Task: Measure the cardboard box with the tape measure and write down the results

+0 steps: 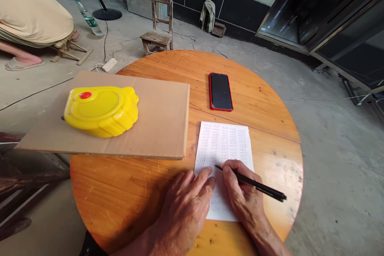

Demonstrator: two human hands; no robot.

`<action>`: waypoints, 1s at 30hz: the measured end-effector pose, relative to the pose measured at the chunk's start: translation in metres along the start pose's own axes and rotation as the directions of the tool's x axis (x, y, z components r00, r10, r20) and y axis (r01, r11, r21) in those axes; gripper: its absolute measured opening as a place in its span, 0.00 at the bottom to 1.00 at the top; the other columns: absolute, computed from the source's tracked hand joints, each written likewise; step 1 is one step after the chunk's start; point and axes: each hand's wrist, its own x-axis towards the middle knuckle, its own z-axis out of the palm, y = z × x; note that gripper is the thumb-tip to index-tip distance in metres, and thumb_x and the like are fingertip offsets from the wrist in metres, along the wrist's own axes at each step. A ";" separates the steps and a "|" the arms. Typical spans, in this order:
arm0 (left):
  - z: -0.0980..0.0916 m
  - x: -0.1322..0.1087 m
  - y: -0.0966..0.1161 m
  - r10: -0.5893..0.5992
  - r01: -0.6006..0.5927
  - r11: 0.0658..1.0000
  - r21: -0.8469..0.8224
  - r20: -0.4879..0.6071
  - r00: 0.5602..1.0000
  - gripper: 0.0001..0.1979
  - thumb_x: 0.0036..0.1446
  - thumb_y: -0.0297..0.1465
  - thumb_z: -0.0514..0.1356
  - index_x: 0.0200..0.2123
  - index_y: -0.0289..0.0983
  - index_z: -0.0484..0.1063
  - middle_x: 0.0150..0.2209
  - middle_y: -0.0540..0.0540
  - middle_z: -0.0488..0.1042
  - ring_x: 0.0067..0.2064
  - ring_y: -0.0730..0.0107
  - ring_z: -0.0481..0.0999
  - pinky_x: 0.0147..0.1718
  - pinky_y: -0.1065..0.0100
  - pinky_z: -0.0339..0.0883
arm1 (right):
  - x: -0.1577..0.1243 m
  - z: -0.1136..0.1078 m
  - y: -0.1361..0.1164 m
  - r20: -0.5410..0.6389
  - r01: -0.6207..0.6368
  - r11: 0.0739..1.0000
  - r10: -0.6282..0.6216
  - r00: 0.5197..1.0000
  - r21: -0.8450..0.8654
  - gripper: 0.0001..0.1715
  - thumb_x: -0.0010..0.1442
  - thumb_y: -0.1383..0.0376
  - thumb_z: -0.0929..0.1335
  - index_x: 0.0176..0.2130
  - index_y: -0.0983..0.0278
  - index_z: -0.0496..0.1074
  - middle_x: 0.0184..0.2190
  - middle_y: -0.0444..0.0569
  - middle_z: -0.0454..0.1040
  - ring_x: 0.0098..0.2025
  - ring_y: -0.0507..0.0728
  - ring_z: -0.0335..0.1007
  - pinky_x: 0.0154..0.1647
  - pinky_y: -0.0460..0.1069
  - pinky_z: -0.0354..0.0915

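Note:
My right hand [242, 192] grips a black pen [255, 184] with its tip on a white sheet of paper [223, 148] covered in small handwritten rows. Fingers stretched out, my left hand [184, 202] lies flat on the round wooden table [126, 192], its fingertips pressing the sheet's left edge. Both hands rest near the table's front edge.
A red-cased phone [221, 91] lies face up beyond the paper. A cardboard sheet [162, 120] overhangs the table's left side with a yellow plastic case [101, 110] on it. On the concrete floor behind stand a small wooden chair [158, 28], a water bottle [88, 17] and a seated person [30, 12].

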 end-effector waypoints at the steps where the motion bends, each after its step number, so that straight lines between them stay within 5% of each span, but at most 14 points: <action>1: 0.001 0.000 0.000 -0.002 0.002 1.000 0.001 -0.001 1.000 0.19 0.61 0.21 0.52 0.51 0.41 0.71 0.57 0.53 0.74 0.46 0.58 0.74 0.46 0.55 0.67 | 0.000 0.000 0.000 0.003 -0.001 1.000 0.001 1.000 0.001 0.12 0.63 0.65 0.65 0.29 0.64 0.72 0.18 0.39 0.66 0.19 0.48 0.59 0.20 0.41 0.59; 11: 0.000 -0.001 0.001 0.001 -0.001 1.000 -0.010 0.009 1.000 0.20 0.60 0.20 0.52 0.52 0.41 0.71 0.57 0.51 0.74 0.47 0.56 0.75 0.45 0.53 0.70 | -0.005 -0.004 0.006 0.024 -0.071 0.991 0.069 0.997 0.115 0.11 0.64 0.64 0.66 0.30 0.62 0.73 0.17 0.38 0.66 0.18 0.48 0.59 0.19 0.42 0.58; 15: -0.002 0.003 0.001 0.013 -0.013 1.000 -0.028 -0.002 1.000 0.20 0.58 0.18 0.53 0.51 0.40 0.72 0.55 0.48 0.75 0.46 0.56 0.76 0.45 0.52 0.72 | -0.006 -0.003 0.012 -0.118 -0.089 0.955 0.126 0.985 0.282 0.09 0.67 0.62 0.66 0.34 0.60 0.73 0.18 0.37 0.67 0.19 0.48 0.61 0.20 0.43 0.58; 19: -0.004 0.007 -0.001 0.022 -0.021 0.998 -0.065 0.017 1.000 0.19 0.57 0.18 0.54 0.49 0.39 0.73 0.54 0.46 0.76 0.44 0.58 0.77 0.43 0.55 0.74 | 0.000 -0.002 0.009 -0.221 0.004 0.961 0.060 0.974 0.276 0.05 0.67 0.62 0.67 0.39 0.60 0.74 0.24 0.41 0.72 0.24 0.50 0.67 0.25 0.45 0.62; 26: -0.014 0.009 0.001 0.057 -0.054 0.998 -0.037 0.090 0.994 0.17 0.58 0.21 0.56 0.49 0.38 0.74 0.56 0.45 0.74 0.49 0.57 0.75 0.49 0.55 0.72 | 0.002 -0.029 -0.003 -0.109 0.261 0.950 -0.282 0.953 -0.174 0.12 0.68 0.68 0.64 0.50 0.61 0.72 0.42 0.51 0.75 0.42 0.57 0.74 0.44 0.52 0.68; 30: -0.025 0.003 0.011 0.072 -0.073 0.997 0.013 0.082 0.994 0.12 0.57 0.22 0.59 0.43 0.37 0.75 0.54 0.43 0.75 0.49 0.56 0.75 0.48 0.55 0.73 | 0.002 -0.043 0.011 0.185 0.415 0.678 -0.387 0.903 -0.607 0.21 0.65 0.75 0.60 0.55 0.64 0.70 0.47 0.58 0.75 0.45 0.61 0.72 0.44 0.54 0.66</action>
